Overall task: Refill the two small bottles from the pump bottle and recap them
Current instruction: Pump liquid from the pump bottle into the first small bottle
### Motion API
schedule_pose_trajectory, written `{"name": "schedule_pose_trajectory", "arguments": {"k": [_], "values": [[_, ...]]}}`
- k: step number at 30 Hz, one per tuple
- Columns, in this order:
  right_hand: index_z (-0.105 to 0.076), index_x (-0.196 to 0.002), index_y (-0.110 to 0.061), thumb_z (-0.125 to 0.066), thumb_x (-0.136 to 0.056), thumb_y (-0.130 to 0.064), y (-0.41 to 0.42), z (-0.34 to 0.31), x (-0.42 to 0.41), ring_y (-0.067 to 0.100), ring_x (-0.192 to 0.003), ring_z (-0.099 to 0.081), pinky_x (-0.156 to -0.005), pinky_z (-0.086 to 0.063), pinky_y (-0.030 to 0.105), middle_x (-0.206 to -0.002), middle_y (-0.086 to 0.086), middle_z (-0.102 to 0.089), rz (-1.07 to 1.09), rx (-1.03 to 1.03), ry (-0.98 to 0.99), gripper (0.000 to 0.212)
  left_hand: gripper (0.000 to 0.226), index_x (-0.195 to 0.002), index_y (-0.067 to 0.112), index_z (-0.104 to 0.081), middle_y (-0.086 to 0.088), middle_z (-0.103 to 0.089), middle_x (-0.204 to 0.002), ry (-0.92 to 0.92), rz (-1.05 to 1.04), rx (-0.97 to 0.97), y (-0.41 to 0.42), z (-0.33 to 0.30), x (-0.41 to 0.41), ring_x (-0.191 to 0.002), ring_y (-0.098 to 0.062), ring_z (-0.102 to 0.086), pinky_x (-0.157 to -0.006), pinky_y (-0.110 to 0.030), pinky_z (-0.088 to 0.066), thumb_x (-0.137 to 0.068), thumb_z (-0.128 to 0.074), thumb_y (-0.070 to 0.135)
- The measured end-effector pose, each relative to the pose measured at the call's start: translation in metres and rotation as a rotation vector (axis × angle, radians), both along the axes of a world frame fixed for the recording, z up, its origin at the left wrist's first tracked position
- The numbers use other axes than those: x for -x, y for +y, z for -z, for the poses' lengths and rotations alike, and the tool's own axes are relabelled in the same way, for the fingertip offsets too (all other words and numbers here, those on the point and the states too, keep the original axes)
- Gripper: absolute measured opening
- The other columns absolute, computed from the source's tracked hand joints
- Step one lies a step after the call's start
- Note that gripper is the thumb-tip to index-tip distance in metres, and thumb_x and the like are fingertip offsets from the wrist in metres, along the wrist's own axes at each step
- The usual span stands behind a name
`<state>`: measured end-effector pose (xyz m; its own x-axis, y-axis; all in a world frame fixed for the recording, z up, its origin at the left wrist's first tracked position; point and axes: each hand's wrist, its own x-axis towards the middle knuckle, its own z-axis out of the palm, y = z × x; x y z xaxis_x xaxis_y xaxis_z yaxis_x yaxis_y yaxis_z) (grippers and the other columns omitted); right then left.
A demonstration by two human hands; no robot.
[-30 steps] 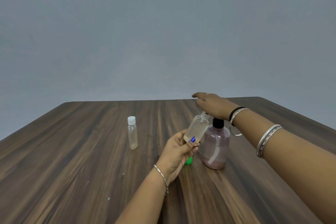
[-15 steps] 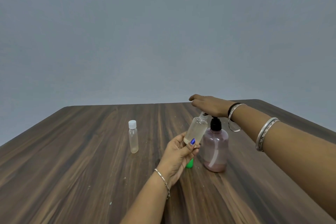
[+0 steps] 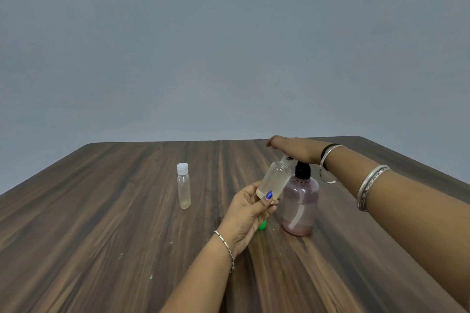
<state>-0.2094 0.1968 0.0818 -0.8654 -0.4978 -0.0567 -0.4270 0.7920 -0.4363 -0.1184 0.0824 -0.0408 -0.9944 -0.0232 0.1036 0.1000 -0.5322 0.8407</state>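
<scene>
My left hand [image 3: 248, 211] grips an uncapped clear small bottle [image 3: 274, 179], tilted with its mouth up against the spout of the pump bottle [image 3: 300, 201]. That pump bottle is pinkish, with a black collar and a little liquid at its bottom. My right hand [image 3: 296, 148] lies flat, palm down, on the pump head with fingers straight; the pump head is hidden under it. A second small bottle [image 3: 184, 187] with a white cap stands upright to the left. A green cap [image 3: 262, 225] lies on the table, half hidden behind my left hand.
The brown wood-grain table [image 3: 101, 236] ends at a far edge just behind my right hand. Its right edge runs diagonally past my right forearm. A plain grey wall rises behind it.
My right hand has flattened and sunk lower on the pump head. The left hand and its bottle stay at the spout.
</scene>
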Motion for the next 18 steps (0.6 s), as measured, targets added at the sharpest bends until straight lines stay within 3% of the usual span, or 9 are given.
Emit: {"name": "schedule_pose_trajectory", "arguments": {"k": [6,10,13,18], "values": [[-0.042,-0.131,-0.010,-0.023,-0.099,-0.036,0.0005,-0.0078,0.0001,0.035,-0.127,-0.041,-0.102,-0.036,0.040,-0.141,0.017,-0.042,-0.003,-0.009,0.018,0.045,0.036,-0.116,0.007,-0.053,-0.013,-0.066,-0.098,-0.001,0.014,-0.009,0.0005,-0.0006,0.0008,-0.079,-0.015,-0.066,-0.070,-0.021,-0.056,-0.084,-0.053,-0.008],[-0.041,-0.132,-0.008,-0.021,-0.100,-0.035,-0.0018,-0.0112,-0.0012,0.037,-0.126,-0.041,-0.087,-0.041,0.037,-0.141,0.018,-0.041,-0.010,-0.036,0.030,0.046,0.035,-0.114,0.008,-0.054,-0.013,-0.067,-0.097,0.003,0.013,-0.011,0.0004,-0.0009,0.0010,-0.078,-0.015,-0.066,-0.069,-0.021,-0.056,-0.084,-0.053,-0.008],[-0.042,-0.130,-0.006,-0.022,-0.100,-0.033,-0.0010,-0.0084,-0.0007,0.036,-0.124,-0.043,-0.100,-0.037,0.040,-0.138,0.019,-0.044,-0.010,-0.030,0.046,0.045,0.034,-0.113,0.008,-0.055,-0.012,-0.067,-0.097,-0.002,0.014,-0.007,0.0006,-0.0005,0.0007,-0.077,-0.015,-0.067,-0.069,-0.021,-0.056,-0.084,-0.053,-0.009],[-0.045,-0.129,-0.006,-0.023,-0.100,-0.032,-0.0026,-0.0051,-0.0020,0.033,-0.122,-0.046,-0.102,-0.034,0.038,-0.135,0.016,-0.049,0.000,-0.031,0.067,0.044,0.037,-0.118,0.006,-0.053,-0.014,-0.066,-0.100,0.001,0.006,-0.003,-0.0010,0.0003,0.0022,-0.076,-0.014,-0.068,-0.069,-0.021,-0.056,-0.084,-0.053,-0.008]]}}
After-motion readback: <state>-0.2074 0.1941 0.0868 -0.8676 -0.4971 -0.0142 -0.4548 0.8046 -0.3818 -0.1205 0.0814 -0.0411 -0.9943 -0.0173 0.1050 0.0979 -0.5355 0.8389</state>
